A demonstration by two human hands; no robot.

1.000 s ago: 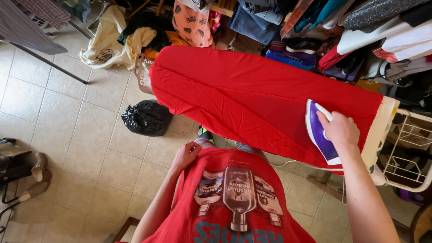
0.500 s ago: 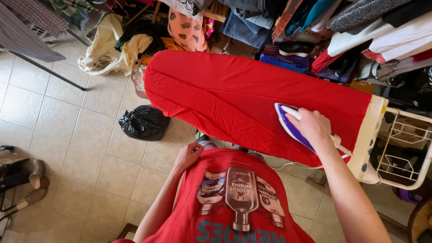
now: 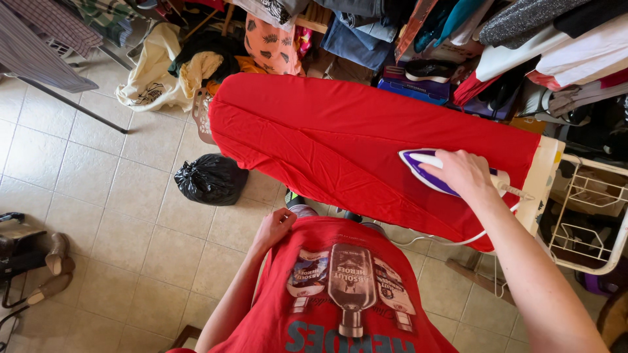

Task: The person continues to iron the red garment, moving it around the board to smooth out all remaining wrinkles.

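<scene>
The right hand (image 3: 461, 171) is closing its grip around the purple iron (image 3: 432, 171), which is resting on the red cloth (image 3: 340, 144) near the ironing board's (image 3: 546, 176) right end; the left hand (image 3: 275, 229) is pinching the red shirt's (image 3: 347, 287) edge.

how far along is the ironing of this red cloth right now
Done: the red cloth lies spread over the ironing board, mostly smooth. In hand: the right hand grips the purple iron near the board's square end; the left hand rests at the person's shirt. Left: faint creases along the near edge.
</scene>
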